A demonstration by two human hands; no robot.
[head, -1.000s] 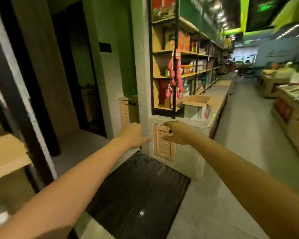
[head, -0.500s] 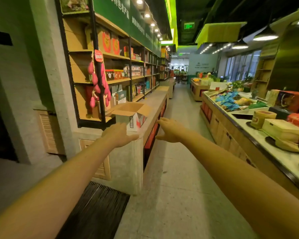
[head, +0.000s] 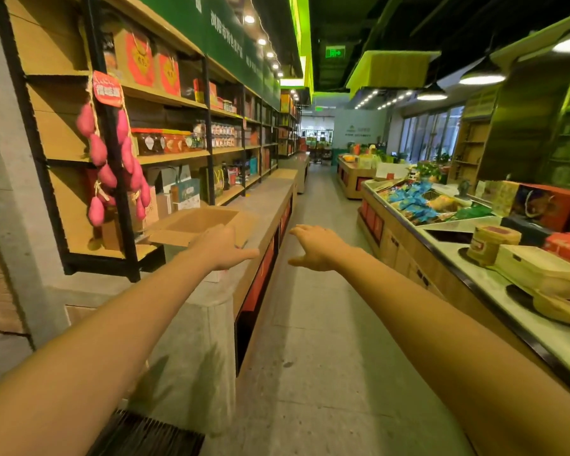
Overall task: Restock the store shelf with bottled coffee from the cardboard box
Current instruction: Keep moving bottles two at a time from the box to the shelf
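Note:
An open cardboard box [head: 195,225] with its flaps up sits on the grey stone ledge [head: 264,199] below the wooden store shelf [head: 178,156]. Its inside is hidden from here, and no coffee bottles show. My left hand [head: 222,246] is stretched out in front of the box's near right corner, fingers apart, holding nothing. My right hand [head: 316,246] hovers over the aisle to the right of the ledge, palm down, fingers spread, also with nothing in it.
A string of pink sweet-potato decorations [head: 112,159] hangs on the shelf's black post. The shelf holds boxed goods and jars. A display counter [head: 474,274] with packaged foods lines the right side. The grey floor aisle [head: 316,324] runs between them. A dark mat [head: 145,436] lies at bottom left.
The view has swung right from the wall and vent to the aisle, and come closer to the box. Both arms stay stretched out, the left hand now near the box.

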